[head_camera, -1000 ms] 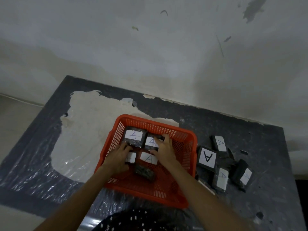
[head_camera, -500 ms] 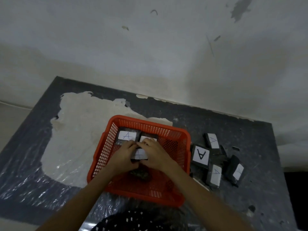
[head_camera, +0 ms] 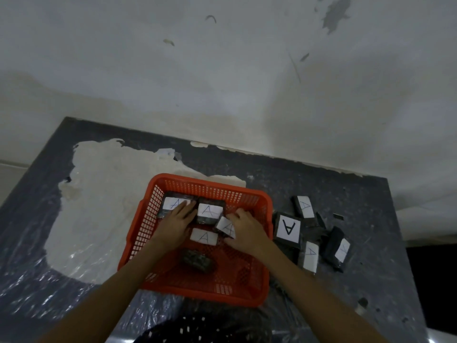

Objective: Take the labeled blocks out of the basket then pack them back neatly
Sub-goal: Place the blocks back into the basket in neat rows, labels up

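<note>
Dark blocks with white "A" labels (head_camera: 209, 211) lie at the far end of the orange plastic mesh basket (head_camera: 257, 276); more blocks (head_camera: 288, 229) sit outside by its right wall. Left hand (head_camera: 173, 226) flat, fingers spread on two blocks. Right hand (head_camera: 244, 231) grips a tilted block (head_camera: 226, 227).

Up at twelve o'clock, a pale plastered wall (head_camera: 222, 70) with grey patches of flaked paint. Below it, the dark grey tabletop under crinkled clear plastic sheeting (head_camera: 346, 194), and at nine o'clock a big cream patch where the dark surface has peeled away (head_camera: 103, 206). At six o'clock, a black mesh thing with white flecks (head_camera: 197, 330), too dim to identify.
</note>
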### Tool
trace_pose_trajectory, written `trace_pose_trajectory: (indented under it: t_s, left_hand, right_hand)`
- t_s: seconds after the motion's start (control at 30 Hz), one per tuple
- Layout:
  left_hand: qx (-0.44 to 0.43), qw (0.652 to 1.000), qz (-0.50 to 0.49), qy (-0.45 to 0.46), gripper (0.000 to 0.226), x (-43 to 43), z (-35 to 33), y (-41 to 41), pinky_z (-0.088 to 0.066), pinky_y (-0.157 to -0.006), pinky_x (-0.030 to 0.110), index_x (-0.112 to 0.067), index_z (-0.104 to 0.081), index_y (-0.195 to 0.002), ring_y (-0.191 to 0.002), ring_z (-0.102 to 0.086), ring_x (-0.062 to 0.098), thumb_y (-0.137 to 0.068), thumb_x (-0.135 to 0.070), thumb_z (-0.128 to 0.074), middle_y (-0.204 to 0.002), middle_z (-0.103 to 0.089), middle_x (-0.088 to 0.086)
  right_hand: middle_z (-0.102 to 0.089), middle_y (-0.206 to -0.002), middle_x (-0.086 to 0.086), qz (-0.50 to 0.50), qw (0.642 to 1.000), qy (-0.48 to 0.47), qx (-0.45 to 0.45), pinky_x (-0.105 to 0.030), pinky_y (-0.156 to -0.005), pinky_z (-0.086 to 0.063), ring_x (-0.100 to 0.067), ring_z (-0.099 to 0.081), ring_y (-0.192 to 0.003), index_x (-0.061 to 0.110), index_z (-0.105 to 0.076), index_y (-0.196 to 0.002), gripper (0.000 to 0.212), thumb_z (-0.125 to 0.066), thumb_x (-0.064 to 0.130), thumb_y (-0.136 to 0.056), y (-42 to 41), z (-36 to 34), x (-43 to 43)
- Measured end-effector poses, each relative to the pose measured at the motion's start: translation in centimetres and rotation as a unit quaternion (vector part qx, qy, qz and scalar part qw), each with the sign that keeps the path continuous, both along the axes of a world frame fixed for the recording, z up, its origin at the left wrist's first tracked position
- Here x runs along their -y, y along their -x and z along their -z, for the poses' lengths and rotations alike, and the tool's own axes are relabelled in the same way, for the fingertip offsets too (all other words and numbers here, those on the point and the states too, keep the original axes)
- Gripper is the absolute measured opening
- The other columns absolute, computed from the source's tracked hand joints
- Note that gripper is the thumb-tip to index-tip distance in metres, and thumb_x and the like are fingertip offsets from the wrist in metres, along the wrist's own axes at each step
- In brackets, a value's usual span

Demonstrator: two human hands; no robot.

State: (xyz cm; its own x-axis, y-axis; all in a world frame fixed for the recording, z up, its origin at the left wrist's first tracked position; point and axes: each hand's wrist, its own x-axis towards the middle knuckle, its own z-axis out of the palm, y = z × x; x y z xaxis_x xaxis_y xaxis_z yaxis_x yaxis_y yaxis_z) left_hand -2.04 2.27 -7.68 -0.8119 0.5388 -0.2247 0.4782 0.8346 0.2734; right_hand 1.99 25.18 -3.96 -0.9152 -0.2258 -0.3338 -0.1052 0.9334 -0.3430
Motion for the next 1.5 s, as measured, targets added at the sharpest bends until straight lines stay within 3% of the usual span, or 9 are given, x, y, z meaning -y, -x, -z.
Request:
trace_pose_trajectory:
  t_s: [0.17, 0.37, 0.47, 0.6, 0.7, 0.8, 1.07, 1.27, 1.5]
  left_hand:
    - [0.017, 1.000, 0.009, 0.002, 0.056, 0.3, 0.3, 0.4, -0.020, -0.114, 0.048, -0.013, -0.024, -0.143, -0.142, -0.013, 0.030, -0.091, -0.016, -0.047, -0.154, -0.017, 0.009]
    - [0.043, 0.999, 0.005, -0.028, 0.059, 0.5, -0.2, 0.4, -0.020, -0.115, 0.050, -0.015, -0.023, -0.143, -0.142, -0.013, 0.030, -0.090, -0.013, -0.049, -0.154, -0.017, 0.007]
    - [0.020, 0.995, -0.025, -0.098, 0.051, 0.4, -1.6, -0.1, -0.031, -0.110, 0.047, -0.012, -0.043, -0.134, -0.134, -0.032, 0.030, -0.084, -0.009, -0.055, -0.145, -0.038, 0.011]
    - [0.047, 0.986, 0.037, -0.156, 0.043, 0.6, -2.8, -3.2, -0.043, -0.099, 0.030, -0.021, -0.055, -0.118, -0.114, -0.045, 0.010, -0.076, -0.025, -0.060, -0.122, -0.054, -0.001]
    - [0.109, 0.984, 0.076, -0.116, 0.055, 1.4, -2.1, -5.6, -0.034, -0.101, 0.023, -0.026, -0.051, -0.123, -0.119, -0.044, 0.010, -0.073, -0.047, -0.060, -0.130, -0.050, -0.004]
    - [0.121, 0.987, 0.072, -0.079, 0.052, 1.8, -1.5, -6.2, -0.029, -0.101, 0.024, -0.027, -0.051, -0.123, -0.120, -0.045, 0.012, -0.075, -0.042, -0.064, -0.131, -0.051, -0.004]
    - [-0.032, 0.981, -0.104, -0.163, 0.029, 2.9, -2.9, -4.5, -0.047, -0.089, 0.039, -0.018, -0.060, -0.100, -0.099, -0.059, 0.021, -0.074, -0.014, -0.072, -0.103, -0.067, 0.005]
    - [-0.059, 0.992, -0.105, -0.027, 0.045, 4.4, -2.3, -5.1, -0.057, -0.064, 0.041, -0.011, -0.058, -0.092, -0.091, -0.064, 0.033, -0.055, -0.003, -0.083, -0.100, -0.066, 0.015]
    - [-0.069, 0.994, -0.060, 0.066, 0.038, 4.1, -2.5, -4.7, -0.056, -0.060, 0.038, -0.013, -0.063, -0.079, -0.081, -0.065, 0.028, -0.050, -0.018, -0.088, -0.089, -0.071, 0.010]
  right_hand:
    - [-0.058, -0.101, -0.015, -0.005, 0.997, -0.045, -0.065, -0.043, -0.070, -0.047, -0.036, -0.056, -0.090, 0.007, -0.060, -0.105, 0.040, -0.071, 0.008, -0.066, -0.8, 1.5, 1.4]
    - [-0.060, -0.101, -0.018, 0.014, 0.997, -0.052, -0.061, -0.044, -0.076, -0.046, -0.036, -0.055, -0.092, 0.008, -0.056, -0.111, 0.046, -0.066, 0.000, -0.067, -0.4, 1.3, 0.1]
    - [-0.064, -0.092, -0.018, 0.055, 0.992, -0.078, -0.084, -0.046, -0.073, -0.050, -0.036, -0.061, -0.084, 0.007, -0.061, -0.104, 0.037, -0.065, -0.006, -0.069, 0.2, 1.3, -0.4]
    - [-0.064, -0.104, -0.016, 0.052, 0.994, -0.015, -0.097, -0.045, -0.080, -0.048, -0.035, -0.058, -0.096, 0.006, -0.060, -0.107, 0.026, -0.055, -0.002, -0.082, 1.2, 1.3, -0.1]
    - [-0.061, -0.114, -0.017, 0.056, 0.995, 0.010, -0.080, -0.044, -0.087, -0.045, -0.035, -0.054, -0.106, 0.005, -0.058, -0.112, 0.030, -0.051, -0.002, -0.084, 1.7, 1.2, 0.1]
    - [-0.057, -0.120, -0.018, 0.055, 0.996, 0.013, -0.069, -0.042, -0.093, -0.043, -0.033, -0.051, -0.113, 0.004, -0.056, -0.115, 0.034, -0.051, -0.003, -0.082, 1.8, 1.2, -0.2]
    - [-0.044, -0.131, -0.012, 0.063, 0.995, -0.007, -0.072, -0.044, -0.103, -0.037, -0.030, -0.037, -0.121, 0.011, -0.052, -0.127, 0.052, -0.059, -0.002, -0.077, 1.1, 1.1, -0.5]
    - [-0.046, -0.126, -0.012, 0.053, 0.996, -0.008, -0.076, -0.041, -0.097, -0.039, -0.028, -0.040, -0.113, 0.011, -0.055, -0.122, 0.047, -0.058, 0.000, -0.076, 0.4, 1.3, -0.6]
    - [-0.046, -0.123, -0.011, 0.051, 0.997, -0.013, -0.059, -0.041, -0.096, -0.040, -0.026, -0.039, -0.110, 0.012, -0.053, -0.123, 0.048, -0.060, 0.003, -0.076, 0.0, 1.1, -0.5]
